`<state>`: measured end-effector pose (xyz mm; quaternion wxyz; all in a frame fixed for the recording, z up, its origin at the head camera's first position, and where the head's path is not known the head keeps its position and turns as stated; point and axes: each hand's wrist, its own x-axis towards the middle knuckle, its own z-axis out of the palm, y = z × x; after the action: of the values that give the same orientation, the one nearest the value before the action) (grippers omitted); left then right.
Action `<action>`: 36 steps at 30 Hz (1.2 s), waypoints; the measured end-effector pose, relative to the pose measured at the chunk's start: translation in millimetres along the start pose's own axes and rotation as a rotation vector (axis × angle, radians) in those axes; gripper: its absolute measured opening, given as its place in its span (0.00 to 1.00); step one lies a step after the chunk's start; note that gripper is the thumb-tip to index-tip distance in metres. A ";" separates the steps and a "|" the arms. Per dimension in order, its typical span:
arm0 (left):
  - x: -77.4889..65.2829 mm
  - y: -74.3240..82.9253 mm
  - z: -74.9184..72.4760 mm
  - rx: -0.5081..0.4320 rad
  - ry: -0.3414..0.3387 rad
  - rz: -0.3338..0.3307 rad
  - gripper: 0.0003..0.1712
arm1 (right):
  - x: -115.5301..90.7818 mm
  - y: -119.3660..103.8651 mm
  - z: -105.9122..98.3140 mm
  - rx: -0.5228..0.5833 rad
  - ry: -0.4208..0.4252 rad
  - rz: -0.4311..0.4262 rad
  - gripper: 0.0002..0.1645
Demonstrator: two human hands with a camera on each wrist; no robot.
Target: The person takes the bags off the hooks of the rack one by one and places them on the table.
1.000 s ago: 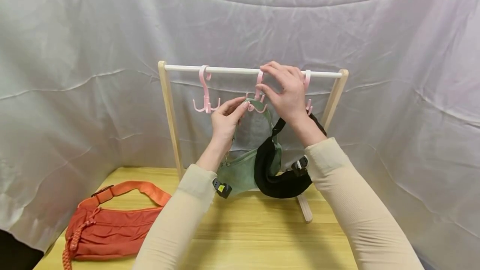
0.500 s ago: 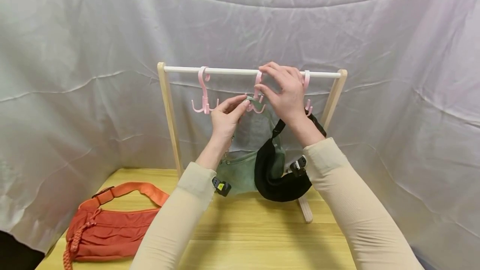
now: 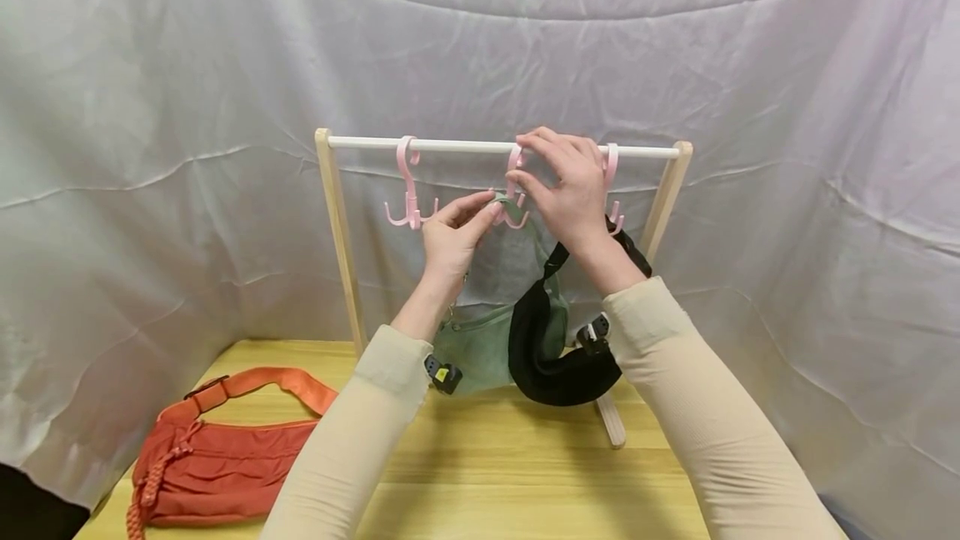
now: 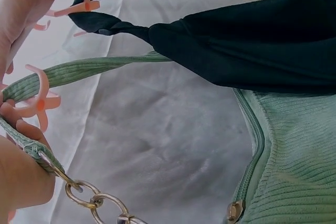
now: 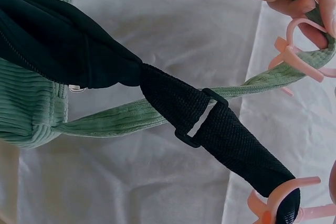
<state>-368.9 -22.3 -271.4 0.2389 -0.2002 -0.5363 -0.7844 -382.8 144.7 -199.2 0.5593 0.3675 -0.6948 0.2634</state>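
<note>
My left hand [image 3: 453,236] pinches the green corduroy strap [image 3: 512,207] of a shoulder bag [image 3: 476,348] between thumb and fingers. That strap runs over a prong of the middle pink hook [image 4: 41,95], its chain end hanging by my left palm. My right hand [image 3: 570,190] grips the upper stem of the same hook, just under the white rod [image 3: 457,145]. The green bag dangles below, partly covered by a black bag [image 3: 536,365]. In the right wrist view, the black bag's webbing strap [image 5: 241,145] loops over the right pink hook [image 5: 283,195].
Wooden posts [image 3: 341,240] carry the rod above a yellow wood-grain table [image 3: 480,473]. At left, another pink hook [image 3: 408,182] hangs bare. An orange-red bag [image 3: 225,465] lies on the table at front left. Grey cloth [image 3: 480,48] surrounds the back and sides.
The green strap has drawn in closer to the middle hook's prongs, and its bag has swung slightly. Both hands keep nearly the same place; the head view has shifted a little.
</note>
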 end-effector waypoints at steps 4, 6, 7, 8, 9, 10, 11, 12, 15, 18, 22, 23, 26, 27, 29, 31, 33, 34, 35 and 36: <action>1.1 1.3 -0.3 0.010 0.004 -0.002 0.14 | 0.5 0.0 1.0 -0.005 0.006 0.000 0.26; 1.7 1.8 -0.3 0.008 0.009 0.000 0.15 | 0.6 -0.1 1.5 -0.008 0.006 -0.001 0.26; 2.0 2.1 -0.2 0.005 0.012 0.001 0.15 | 0.5 -0.1 1.7 -0.008 0.005 0.000 0.26; 2.2 2.2 0.0 0.004 0.013 0.003 0.15 | 0.3 -0.2 2.0 -0.009 0.005 0.000 0.26; 2.4 2.2 0.0 0.003 0.016 0.003 0.15 | 0.1 -0.3 2.2 -0.009 0.004 0.000 0.26; 2.5 2.3 0.2 -0.002 0.017 0.006 0.15 | -0.1 -0.4 2.4 -0.010 0.003 0.001 0.26; 2.6 2.2 0.6 -0.006 0.016 0.011 0.15 | -0.4 -0.4 2.5 -0.010 0.003 0.002 0.26; 2.6 2.2 0.9 -0.008 0.015 0.016 0.15 | -0.7 -0.3 2.7 -0.009 0.003 0.003 0.26; 2.0 2.6 2.5 -0.003 0.006 0.048 0.15 | -1.2 -0.3 3.0 -0.009 0.005 0.004 0.26; 0.5 4.6 5.2 0.011 -0.003 0.092 0.14 | -1.1 -0.4 2.8 -0.010 0.013 0.004 0.26; -1.1 7.9 8.0 0.050 -0.001 0.146 0.14 | -0.7 0.6 2.6 -0.012 0.025 0.002 0.27; -1.4 8.8 8.4 0.066 0.001 0.157 0.13 | -0.6 0.9 2.7 -0.012 0.029 0.001 0.27; -1.8 10.6 9.1 0.088 0.011 0.189 0.13 | -0.1 1.2 3.4 -0.013 0.034 0.005 0.27; -2.2 11.3 9.4 0.095 0.014 0.197 0.13 | 0.1 1.1 3.7 -0.014 0.036 0.006 0.27; -3.6 12.6 10.0 0.092 0.016 0.201 0.13 | 0.3 0.9 4.3 -0.016 0.037 0.010 0.27; -5.5 13.5 10.6 0.087 0.018 0.198 0.13 | 0.4 0.7 4.8 -0.019 0.039 0.014 0.27; -7.6 13.6 10.9 0.087 0.020 0.190 0.14 | 0.4 0.6 5.1 -0.022 0.040 0.015 0.27; -8.4 13.4 11.1 0.085 0.021 0.185 0.14 | 0.2 0.5 5.2 -0.023 0.039 0.015 0.27; -9.3 13.3 11.2 0.083 0.021 0.180 0.14 | 0.3 0.3 5.2 -0.024 0.039 0.015 0.26; -9.8 13.0 11.4 0.084 0.022 0.179 0.14 | 0.4 0.3 5.3 -0.026 0.038 0.014 0.26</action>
<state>-352.6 -14.2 -263.3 0.3220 -0.2285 -0.5458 -0.7390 -386.2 140.7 -200.1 0.5751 0.3502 -0.6900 0.2655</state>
